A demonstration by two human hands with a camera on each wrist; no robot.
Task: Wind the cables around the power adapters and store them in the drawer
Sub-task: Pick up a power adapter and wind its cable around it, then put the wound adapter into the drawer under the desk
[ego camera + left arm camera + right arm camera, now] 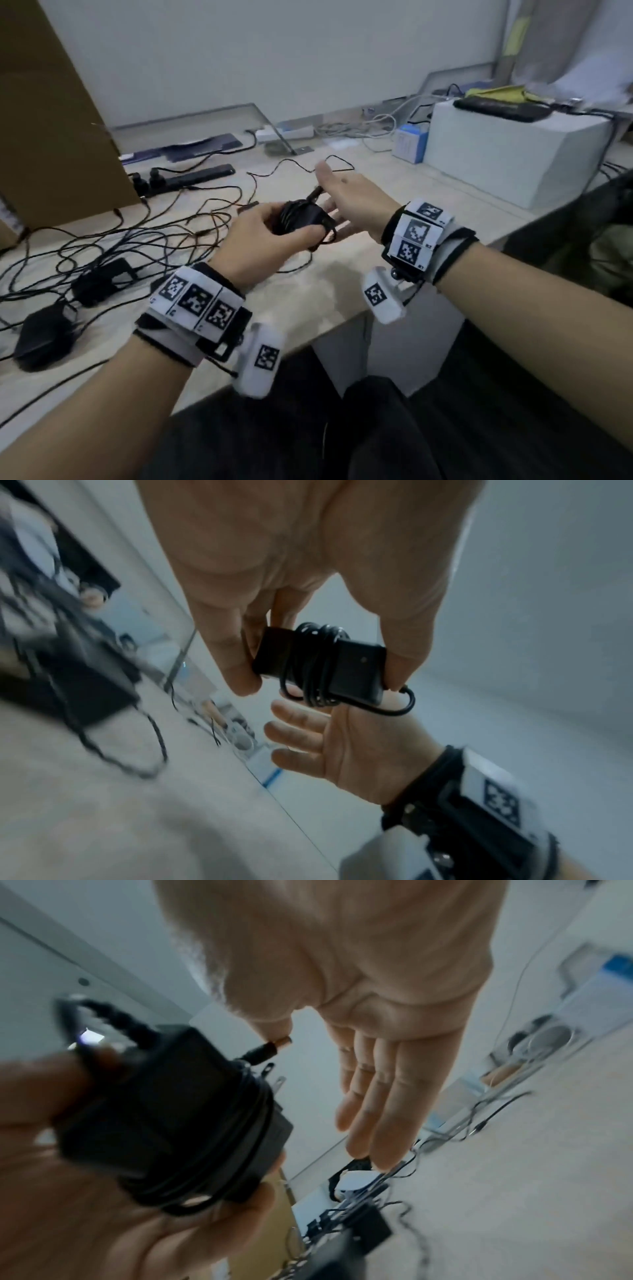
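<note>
Item 1, far left: cardboard box [44, 113], standing on the bench [342, 267] against the wall.

Item 2, left foreground: two unwound power adapters [42, 337], black, lying on the bench amid loose cables [144, 236] that trail across it; these are judged to be awaiting winding. A black power strip [191, 176] lies behind them.

Item 3, centre: left hand [260, 240], fingers [236, 653] and thumb clenched on opposite ends of the wound adapter [301, 219]. This end-to-end grip leaves the coils free and likely stops them slipping. Cable turns run round the adapter's middle; a short loop sticks out at one end, and the barrel plug [274, 1049] projects loose from the bundle.

Item 4, centre right: right hand [349, 202], fingers [373, 1096] straight and released, grasping nothing, palm beside and partly under the adapter. Judged to be either letting go of the last turn or ready to tuck in the plug end.

Item 5, right: white box [513, 150] on the bench with a dark flat object on top.

Drawer: not visible in any view. Winding of this adapter looks all but done; storing has not yet begun.
</note>
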